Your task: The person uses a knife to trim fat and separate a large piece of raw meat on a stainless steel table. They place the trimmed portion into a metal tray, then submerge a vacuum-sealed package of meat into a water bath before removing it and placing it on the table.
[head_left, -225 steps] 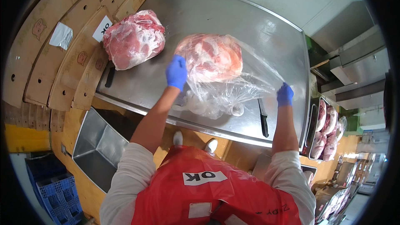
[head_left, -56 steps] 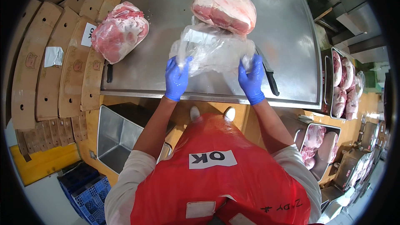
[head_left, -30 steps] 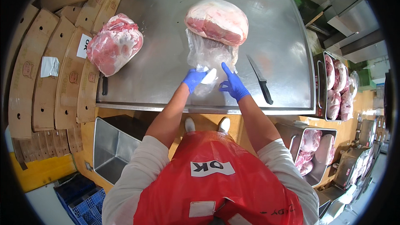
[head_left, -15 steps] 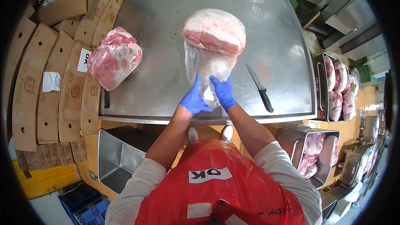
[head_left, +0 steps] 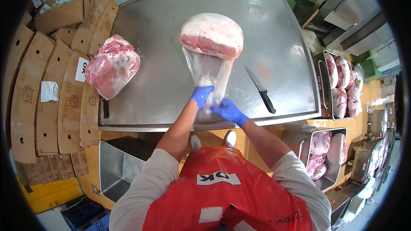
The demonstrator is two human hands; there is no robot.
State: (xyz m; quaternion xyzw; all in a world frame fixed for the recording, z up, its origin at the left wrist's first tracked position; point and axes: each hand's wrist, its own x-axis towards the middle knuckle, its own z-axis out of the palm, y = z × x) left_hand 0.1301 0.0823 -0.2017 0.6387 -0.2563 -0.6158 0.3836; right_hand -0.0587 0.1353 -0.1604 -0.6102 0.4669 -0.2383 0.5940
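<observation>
A large cut of meat (head_left: 211,36) with a pale fat cap lies near the middle of the steel table. A clear plastic bag (head_left: 209,69) stretches from its near side toward me. My left hand (head_left: 201,96), in a blue glove, is closed on the bag's gathered near part. My right hand (head_left: 231,112), gloved likewise, has its fingers on the bag's near end by the table's front edge; they look closed on the film, though partly hidden. To the right of the bag lies a black-handled knife (head_left: 261,90), touched by neither hand.
Another cut of meat (head_left: 112,67) sits at the table's left, with a black handle (head_left: 105,108) partly showing below it. Cardboard boxes (head_left: 47,94) are stacked on the left. An open steel bin (head_left: 124,167) stands below; meat-filled steel bins (head_left: 295,134) stand to the right.
The bag is now drawn taut and narrower between the meat and my hands. My left hand has moved up onto the gathered film, my right hand down to its near end.
</observation>
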